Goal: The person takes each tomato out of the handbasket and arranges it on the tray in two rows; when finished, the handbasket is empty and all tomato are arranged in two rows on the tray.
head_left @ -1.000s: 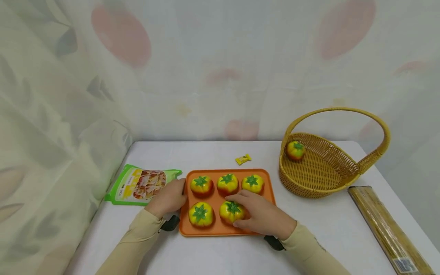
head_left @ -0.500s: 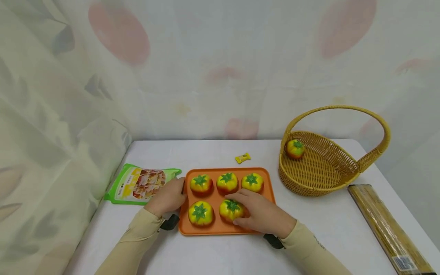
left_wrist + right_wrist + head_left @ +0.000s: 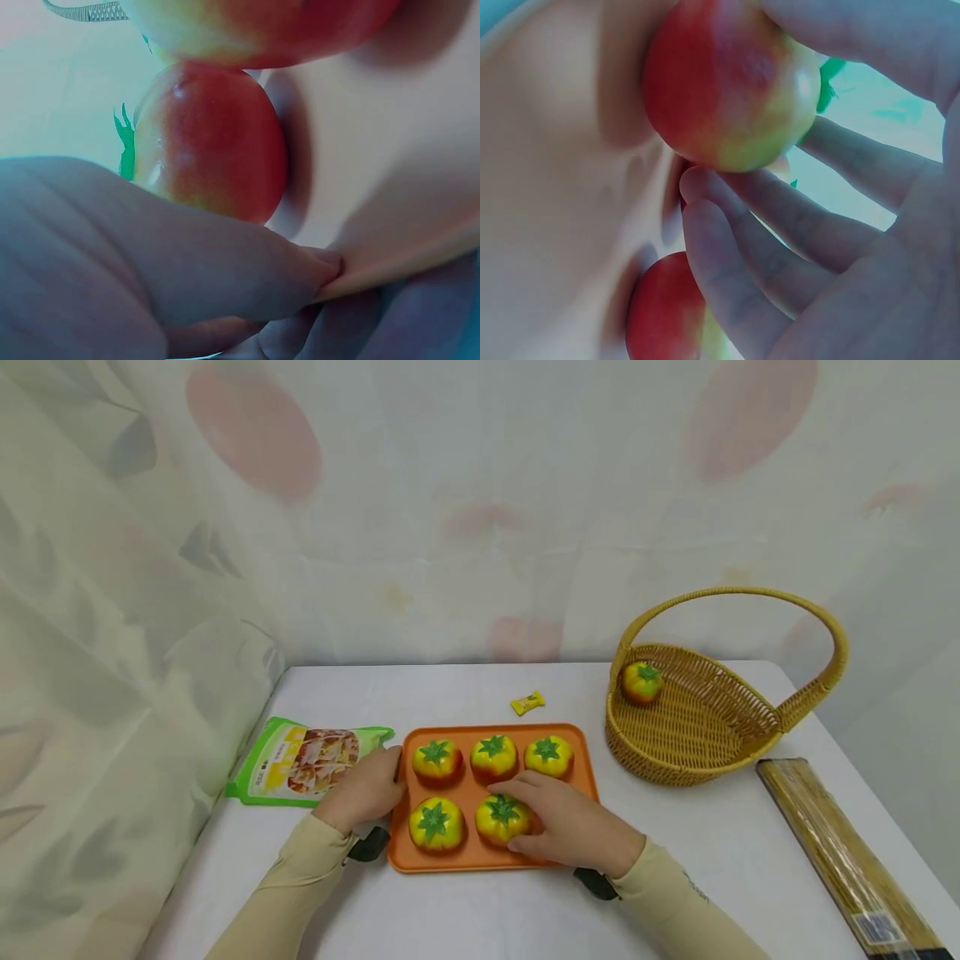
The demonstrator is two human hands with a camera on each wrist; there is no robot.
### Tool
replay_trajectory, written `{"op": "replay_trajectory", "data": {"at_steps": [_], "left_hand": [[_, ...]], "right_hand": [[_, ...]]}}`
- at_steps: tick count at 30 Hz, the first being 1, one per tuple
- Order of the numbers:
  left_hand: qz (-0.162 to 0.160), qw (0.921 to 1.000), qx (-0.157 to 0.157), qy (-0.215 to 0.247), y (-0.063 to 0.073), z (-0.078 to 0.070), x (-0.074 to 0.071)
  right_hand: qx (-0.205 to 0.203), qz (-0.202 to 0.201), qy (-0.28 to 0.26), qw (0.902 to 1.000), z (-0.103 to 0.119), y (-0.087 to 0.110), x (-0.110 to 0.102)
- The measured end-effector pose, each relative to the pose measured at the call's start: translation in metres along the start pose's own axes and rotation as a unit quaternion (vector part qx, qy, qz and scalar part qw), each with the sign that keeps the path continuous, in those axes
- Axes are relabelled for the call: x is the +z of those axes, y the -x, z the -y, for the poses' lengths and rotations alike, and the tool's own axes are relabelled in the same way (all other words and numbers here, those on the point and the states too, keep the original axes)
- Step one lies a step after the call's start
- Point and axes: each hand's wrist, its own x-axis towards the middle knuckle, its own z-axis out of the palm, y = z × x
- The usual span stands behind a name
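Note:
On the white table lies an orange tray (image 3: 461,865) with several yellow-red tomatoes, each topped by a green star-shaped calyx. Three sit along the back, and a front-left tomato (image 3: 437,824) is beside the front-right one. My left hand (image 3: 367,789) pinches the tray's left rim, thumb on top and fingers beneath, as the left wrist view shows. A back-row tomato (image 3: 217,142) is close to that thumb. My right hand (image 3: 577,827) grips the front-right tomato (image 3: 498,820) between thumb and fingers. In the right wrist view this tomato (image 3: 727,90) appears down on the tray.
A wicker basket (image 3: 686,739) with a tall handle stands back right, one tomato (image 3: 642,683) inside. Behind the tray lies a small yellow packet (image 3: 528,702). A green food bag (image 3: 307,760) is at left, and a long wrapped brown bundle (image 3: 847,852) at right.

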Motion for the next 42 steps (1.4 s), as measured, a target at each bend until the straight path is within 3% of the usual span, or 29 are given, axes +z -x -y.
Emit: {"op": "replay_trajectory", "data": {"at_steps": [8, 13, 20, 27, 34, 42], "left_hand": [[0.005, 1.0, -0.004, 0.003, -0.002, -0.003, 0.0], [0.012, 0.9997, -0.014, 0.014, 0.001, 0.0, 0.0], [0.004, 1.0, -0.008, 0.0, 0.001, 0.001, -0.001], [0.004, 1.0, -0.003, -0.007, 0.002, -0.001, -0.002], [0.0, 1.0, -0.003, -0.002, 0.002, 0.002, -0.001], [0.001, 1.0, 0.0, 0.001, 0.003, 0.001, -0.001]], "right_hand": [[0.001, 0.002, 0.001, 1.0, 0.001, 0.006, -0.012], [0.006, -0.027, -0.017, 0.9995, -0.003, 0.016, -0.026], [0.013, -0.107, 0.03, 0.9937, -0.029, 0.039, -0.083], [0.056, -0.168, 0.057, 0.9826, -0.073, 0.058, -0.141], [0.122, -0.141, 0.046, 0.9813, -0.12, 0.047, -0.174], [0.15, -0.114, 0.047, 0.9809, -0.157, 0.023, -0.187]]}}
